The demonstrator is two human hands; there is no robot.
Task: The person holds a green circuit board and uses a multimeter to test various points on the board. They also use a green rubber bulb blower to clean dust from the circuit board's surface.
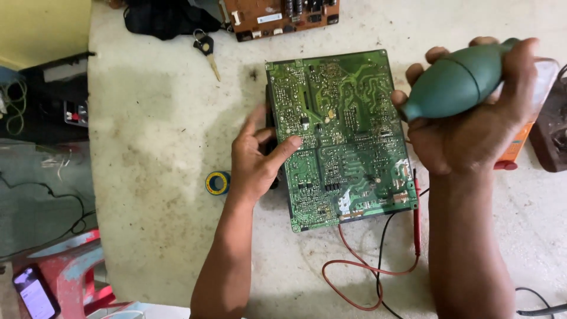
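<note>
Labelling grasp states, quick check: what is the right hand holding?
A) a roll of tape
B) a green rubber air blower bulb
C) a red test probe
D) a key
B: the right hand is wrapped around the green rubber blower bulb, raised beside the green circuit board; the red probe, tape roll and key all lie on the table.

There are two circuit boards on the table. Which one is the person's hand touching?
The green circuit board in the middle, solder side up: the left hand rests on its left edge. The brown circuit board lies untouched at the table's far edge.
</note>
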